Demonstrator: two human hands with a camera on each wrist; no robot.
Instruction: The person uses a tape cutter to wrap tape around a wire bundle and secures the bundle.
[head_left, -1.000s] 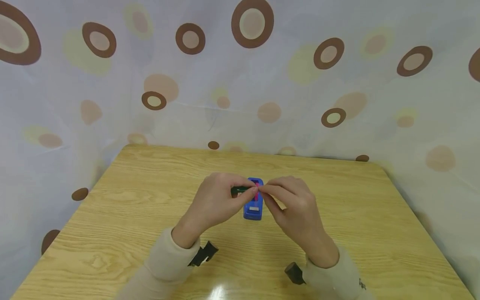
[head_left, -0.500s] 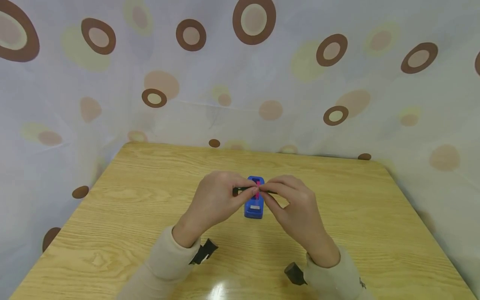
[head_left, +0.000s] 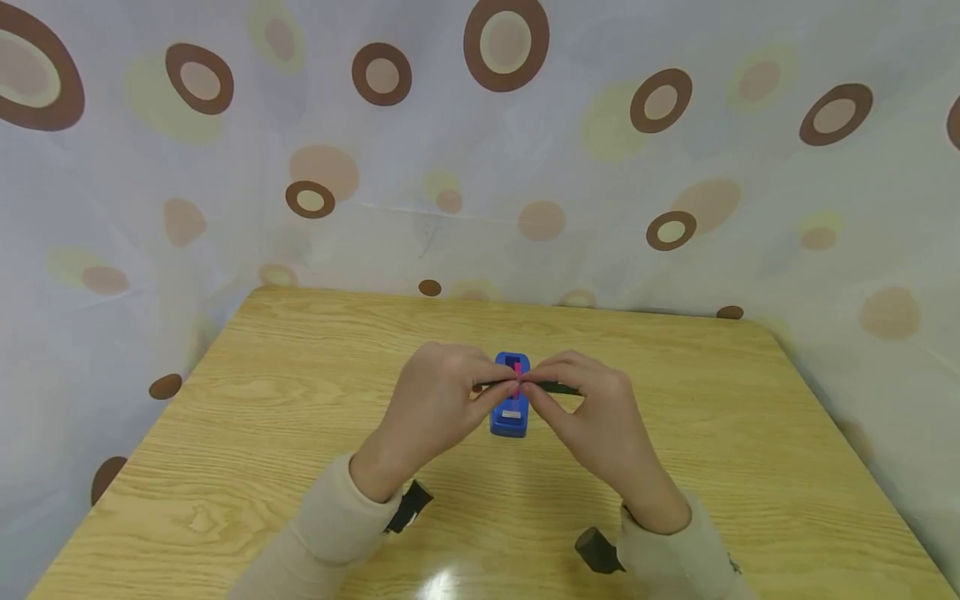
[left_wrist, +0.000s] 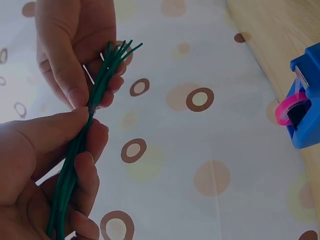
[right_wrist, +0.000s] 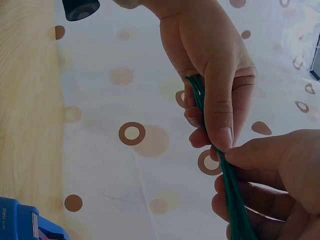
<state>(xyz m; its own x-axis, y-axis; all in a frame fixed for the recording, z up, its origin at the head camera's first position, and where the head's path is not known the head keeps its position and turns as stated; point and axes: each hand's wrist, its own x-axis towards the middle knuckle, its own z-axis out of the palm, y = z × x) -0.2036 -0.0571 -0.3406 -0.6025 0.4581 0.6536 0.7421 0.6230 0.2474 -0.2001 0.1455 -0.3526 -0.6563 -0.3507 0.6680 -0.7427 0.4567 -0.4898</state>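
Both hands meet fingertip to fingertip above the table, holding a bundle of thin green strands (left_wrist: 66, 175). My left hand (head_left: 435, 400) pinches it between thumb and fingers, the lower part lying along its curled fingers in the left wrist view. Right beside that grip, my right hand (head_left: 592, 412) pinches the same bundle; its thumb tip almost meets the other thumb. Loose strand ends fan out past the right fingers in the left wrist view. A narrow dark patch shows on the bundle at the pinch. Behind the hands stands a blue tape dispenser (head_left: 508, 428) with a pink roll (left_wrist: 284, 111).
The wooden table (head_left: 285, 433) runs back to a patterned cloth (head_left: 585, 167) that hangs behind it and at both sides. Black wrist cameras stick out from the left sleeve (head_left: 337, 517) and the right sleeve (head_left: 678, 550).
Green strands now show inside the right hand, where none showed a second ago, and less shows inside the left hand. Both hands stay in nearly the same place; the dispenser has not moved.
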